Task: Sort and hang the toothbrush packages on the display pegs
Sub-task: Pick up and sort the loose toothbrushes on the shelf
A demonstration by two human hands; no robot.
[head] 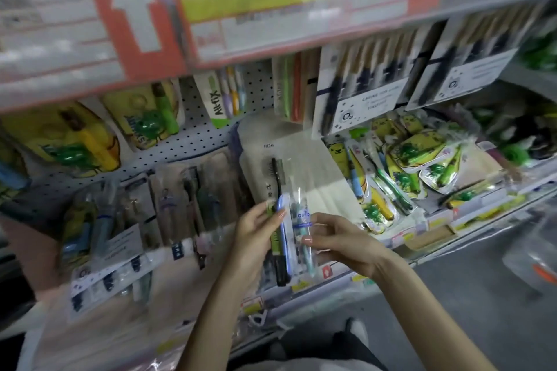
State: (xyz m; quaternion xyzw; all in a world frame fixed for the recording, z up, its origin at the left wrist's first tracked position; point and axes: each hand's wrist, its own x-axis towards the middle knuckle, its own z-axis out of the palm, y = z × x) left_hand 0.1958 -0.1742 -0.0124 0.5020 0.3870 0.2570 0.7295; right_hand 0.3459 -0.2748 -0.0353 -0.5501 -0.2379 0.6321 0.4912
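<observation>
two clear toothbrush packages point(286, 220) side by side between both hands, before white pegboard point(193, 141); heap of yellow-green blister packs point(407, 172) on shelf's right end.

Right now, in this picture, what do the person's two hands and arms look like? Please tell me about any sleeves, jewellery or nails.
Both forearms are bare up to the bottom edge of the picture, with no sleeve visible. The left hand and the right hand wear no gloves, and I see no ring, watch or bracelet. The fingernails are fairly long, with a pale, glossy look. The picture is somewhat blurred, so small details could be missed.
</observation>
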